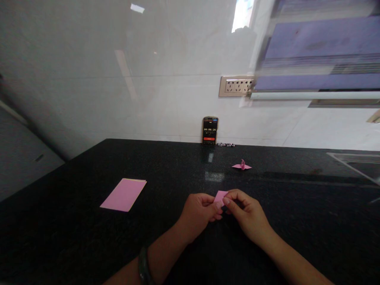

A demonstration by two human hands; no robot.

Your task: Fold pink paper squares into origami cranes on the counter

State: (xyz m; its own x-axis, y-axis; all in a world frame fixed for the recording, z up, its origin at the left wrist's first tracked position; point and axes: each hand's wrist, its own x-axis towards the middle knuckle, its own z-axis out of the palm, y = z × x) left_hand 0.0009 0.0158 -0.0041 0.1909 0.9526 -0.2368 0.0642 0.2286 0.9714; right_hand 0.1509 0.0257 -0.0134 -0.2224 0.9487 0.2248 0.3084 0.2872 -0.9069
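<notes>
Pink paper [220, 196], a small folded piece, is pinched between thumb and fingers by both the left hand [197, 211] and the right hand [248, 210], over the dark, speckled surface [178, 168]. Beyond the hands sits a folded pink bird [242, 166]; well to the left lie pink sheets [123, 194] with a yellowish edge, and an upright phone [209, 132] displaying a timer stands by the pale wall [148, 103]

The single view looks from the person's head, facing forward and down across the dark counter [89, 245] to the wall [89, 103] behind it. The left hand [197, 213] and right hand [251, 215] appear near, low in view; the wall stands farther off.
</notes>
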